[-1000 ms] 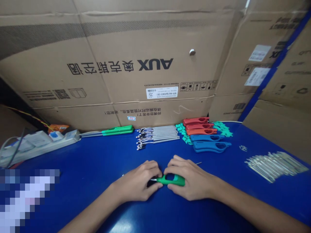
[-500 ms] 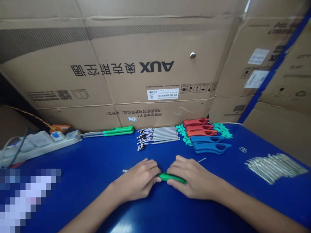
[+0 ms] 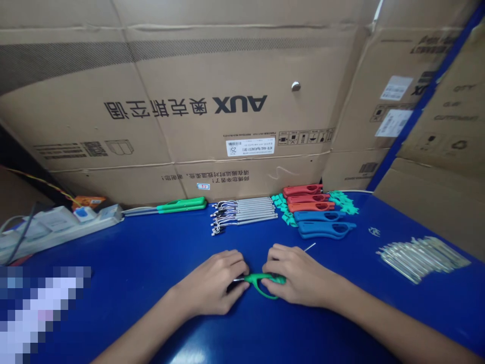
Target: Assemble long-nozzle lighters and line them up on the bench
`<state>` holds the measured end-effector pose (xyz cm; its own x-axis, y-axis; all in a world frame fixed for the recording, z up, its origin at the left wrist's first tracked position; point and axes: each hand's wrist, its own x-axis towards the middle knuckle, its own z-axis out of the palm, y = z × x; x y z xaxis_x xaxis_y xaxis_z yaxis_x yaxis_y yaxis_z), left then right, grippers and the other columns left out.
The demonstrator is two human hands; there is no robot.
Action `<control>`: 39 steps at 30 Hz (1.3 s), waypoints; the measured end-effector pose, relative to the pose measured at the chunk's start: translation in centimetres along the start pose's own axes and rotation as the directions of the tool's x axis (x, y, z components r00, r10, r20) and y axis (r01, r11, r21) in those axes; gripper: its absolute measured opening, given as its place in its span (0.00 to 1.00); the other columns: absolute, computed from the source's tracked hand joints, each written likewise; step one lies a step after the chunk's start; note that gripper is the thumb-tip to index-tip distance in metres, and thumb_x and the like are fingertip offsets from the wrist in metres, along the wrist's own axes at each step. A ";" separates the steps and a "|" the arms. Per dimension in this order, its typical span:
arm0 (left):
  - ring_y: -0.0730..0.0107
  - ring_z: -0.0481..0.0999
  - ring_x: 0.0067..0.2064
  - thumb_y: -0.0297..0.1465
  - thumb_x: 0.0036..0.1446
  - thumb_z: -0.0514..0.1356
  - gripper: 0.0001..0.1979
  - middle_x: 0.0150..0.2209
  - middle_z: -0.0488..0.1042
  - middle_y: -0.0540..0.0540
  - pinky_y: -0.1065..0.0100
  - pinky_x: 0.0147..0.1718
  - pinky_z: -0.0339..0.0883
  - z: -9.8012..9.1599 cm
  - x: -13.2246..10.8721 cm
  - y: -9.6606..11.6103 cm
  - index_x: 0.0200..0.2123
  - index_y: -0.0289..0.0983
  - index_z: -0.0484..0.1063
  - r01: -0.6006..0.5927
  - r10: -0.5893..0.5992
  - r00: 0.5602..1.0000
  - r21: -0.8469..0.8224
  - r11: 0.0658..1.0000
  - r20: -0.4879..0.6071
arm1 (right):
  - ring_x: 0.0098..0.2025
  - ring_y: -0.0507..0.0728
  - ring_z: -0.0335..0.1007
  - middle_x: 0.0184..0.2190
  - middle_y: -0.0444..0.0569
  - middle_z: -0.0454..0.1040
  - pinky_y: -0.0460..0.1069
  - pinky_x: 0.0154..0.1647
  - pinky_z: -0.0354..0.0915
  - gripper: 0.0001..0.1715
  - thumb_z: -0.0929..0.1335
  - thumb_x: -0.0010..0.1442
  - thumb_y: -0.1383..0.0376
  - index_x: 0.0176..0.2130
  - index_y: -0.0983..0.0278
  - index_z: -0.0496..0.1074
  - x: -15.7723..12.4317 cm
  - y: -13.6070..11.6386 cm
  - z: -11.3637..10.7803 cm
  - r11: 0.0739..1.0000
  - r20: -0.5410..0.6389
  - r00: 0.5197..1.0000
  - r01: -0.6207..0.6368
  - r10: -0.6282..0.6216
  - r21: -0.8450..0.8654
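Note:
A green long-neck lighter handle (image 3: pixel 258 287) with a trigger loop sits between my hands, just above the blue table. My right hand (image 3: pixel 299 275) is closed around its right end, hiding part of the body. From the handle's left tip a short shiny metal rod (image 3: pixel 239 279) shows, and my left hand (image 3: pixel 220 283) pinches that rod; its far end is hidden by the fingers. Behind my right hand a thin pale stick (image 3: pixel 309 247) juts out, partly covered.
Behind my hands lie silver tubes with white wires (image 3: pixel 253 212), blue handles (image 3: pixel 324 229), red handles (image 3: pixel 303 190) and turquoise pieces (image 3: pixel 343 202). Green lighters (image 3: pixel 182 205) and a power strip (image 3: pixel 60 222) are left; more metal tubes (image 3: pixel 420 258) lie right. Cardboard (image 3: pixel 189 65) stands behind.
The green handle has turned so its trigger loop now shows toward me. A metal rod has come into view between it and my left hand. The camera view shifted slightly.

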<state>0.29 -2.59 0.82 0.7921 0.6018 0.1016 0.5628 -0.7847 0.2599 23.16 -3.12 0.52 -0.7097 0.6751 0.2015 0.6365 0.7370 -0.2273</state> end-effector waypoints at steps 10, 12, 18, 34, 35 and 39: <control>0.66 0.69 0.34 0.28 0.55 0.56 0.04 0.29 0.68 0.48 0.67 0.37 0.65 0.4 0.4 -0.2 0.27 0.37 0.66 0.025 -0.025 1.000 -0.024 0.999 0.006 | 0.32 0.53 0.63 0.27 0.48 0.69 0.48 0.29 0.55 0.12 0.63 0.64 0.66 0.31 0.65 0.73 0.1 -0.5 0.4 0.991 -0.170 0.983 0.089 -0.072 0.097; 0.67 0.69 0.33 0.29 0.55 0.56 0.04 0.30 0.68 0.48 0.68 0.34 0.64 0.2 0.3 -0.4 0.28 0.37 0.66 0.035 -0.034 0.999 -0.067 0.997 0.014 | 0.32 0.53 0.64 0.28 0.48 0.70 0.48 0.30 0.58 0.11 0.63 0.64 0.66 0.33 0.65 0.73 0.2 -0.2 -0.3 0.986 -0.203 0.978 0.087 -0.057 0.143; 0.64 0.69 0.33 0.28 0.47 0.57 0.03 0.31 0.68 0.48 0.64 0.36 0.64 -1.2 -0.1 -0.7 0.27 0.38 0.63 0.048 -0.051 0.997 0.037 0.998 0.063 | 0.32 0.54 0.70 0.31 0.49 0.74 0.49 0.35 0.63 0.11 0.65 0.64 0.63 0.34 0.65 0.75 -0.2 2.1 -2.1 0.966 -0.225 0.945 -0.204 0.236 0.158; 0.62 0.71 0.42 0.32 0.64 0.51 0.09 0.38 0.73 0.45 0.56 0.50 0.61 0.7 0.4 1.6 0.41 0.39 0.70 0.010 -0.011 0.999 -0.036 0.999 -0.035 | 0.36 0.54 0.70 0.33 0.46 0.73 0.46 0.35 0.61 0.05 0.68 0.60 0.63 0.34 0.62 0.72 -0.9 0.2 -2.2 0.978 0.169 0.982 -0.110 0.080 0.176; 0.62 0.71 0.42 0.32 0.63 0.52 0.08 0.37 0.73 0.46 0.57 0.49 0.62 0.9 0.4 1.6 0.40 0.38 0.70 0.012 -0.014 0.999 -0.044 0.999 -0.047 | 0.37 0.54 0.70 0.34 0.47 0.73 0.47 0.37 0.61 0.05 0.67 0.61 0.63 0.35 0.62 0.72 -1.0 0.0 -2.0 0.980 0.149 0.987 -0.093 0.067 0.176; 0.63 0.71 0.39 0.30 0.59 0.54 0.05 0.35 0.72 0.46 0.59 0.44 0.63 0.9 0.3 1.4 0.36 0.37 0.69 0.013 -0.017 0.996 -0.050 0.999 -0.091 | 0.37 0.55 0.69 0.34 0.47 0.72 0.48 0.38 0.60 0.03 0.65 0.60 0.65 0.36 0.63 0.69 -1.1 -0.5 -1.7 0.986 0.065 0.996 -0.062 0.053 0.152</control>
<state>1.55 -3.64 0.39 0.7574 0.6264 0.1844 0.5603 -0.7684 0.3092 24.16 -4.20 2.06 -0.6933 0.7094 0.1269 0.6262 0.6801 -0.3812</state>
